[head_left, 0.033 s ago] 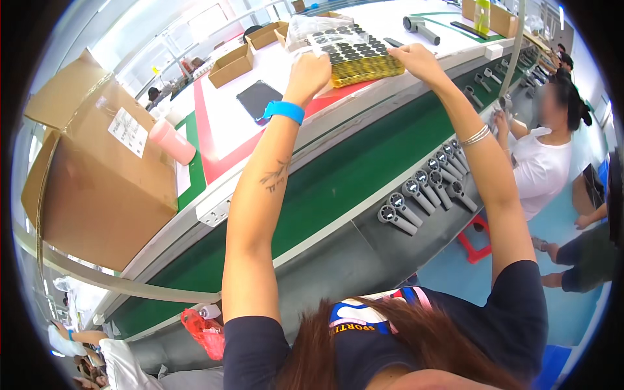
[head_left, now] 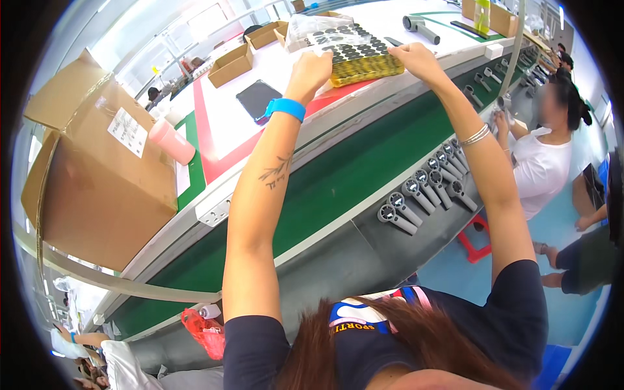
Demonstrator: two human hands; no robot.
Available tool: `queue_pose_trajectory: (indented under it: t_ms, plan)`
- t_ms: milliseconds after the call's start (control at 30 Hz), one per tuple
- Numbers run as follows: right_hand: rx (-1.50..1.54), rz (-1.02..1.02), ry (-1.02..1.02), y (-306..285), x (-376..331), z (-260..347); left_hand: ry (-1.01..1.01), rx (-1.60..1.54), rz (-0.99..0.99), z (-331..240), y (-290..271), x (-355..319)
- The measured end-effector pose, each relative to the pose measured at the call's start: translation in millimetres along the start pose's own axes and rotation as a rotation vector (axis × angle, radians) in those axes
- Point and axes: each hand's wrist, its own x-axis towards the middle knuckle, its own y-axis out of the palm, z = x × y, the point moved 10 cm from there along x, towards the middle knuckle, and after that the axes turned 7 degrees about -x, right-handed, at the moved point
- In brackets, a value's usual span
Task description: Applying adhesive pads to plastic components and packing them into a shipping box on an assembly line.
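A thick stack of sheets (head_left: 367, 67), with black round pads in rows on top and yellow edges, lies on the far worktable. At its left end, my left hand (head_left: 312, 70) is closed, fingers pinching the edge. My right hand (head_left: 415, 62) pinches the stack's right corner, arm stretched out. Clear plastic wrap (head_left: 318, 29) lies loosely over the back of the stack. Just left of my left hand is a dark flat tablet-like panel (head_left: 258, 101). Beyond the right hand lies a grey handheld fan (head_left: 421, 29).
Below my arms runs a green conveyor belt (head_left: 344, 188). Several grey handheld fans (head_left: 422, 188) lie in rows on the near dark ledge. A large cardboard box (head_left: 97, 175) and pink cup (head_left: 172, 142) stand left. A co-worker in white (head_left: 543, 162) sits right, near a red stool (head_left: 478, 239).
My left hand has shifted very slightly at the stack's left end. The right hand and the stack look unmoved.
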Motion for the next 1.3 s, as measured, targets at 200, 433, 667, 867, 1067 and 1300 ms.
queue_pose_trajectory:
  t_ms: [200,433,667,867,1067,1300]
  plan:
    - [0.158,-0.116,0.006,-15,1,18,-0.166,-0.131,-0.014,5,-5,17]
    - [0.459,-0.109,-0.005,-24,7,29,-0.27,-0.972,-0.131,-9,-3,-2]
    - [1.072,-0.06,0.111,-19,-39,17,-0.531,-1.232,0.014,8,24,-42]
    - [0.98,-0.091,0.148,-16,-73,-1,-0.545,-1.245,0.118,-14,31,-65]
    - [1.091,-0.256,-0.03,-36,-118,5,-0.49,-1.293,0.299,-36,40,-100]
    - [1.201,-0.416,-0.055,-47,-213,4,-0.333,-1.35,0.598,-65,62,-164]
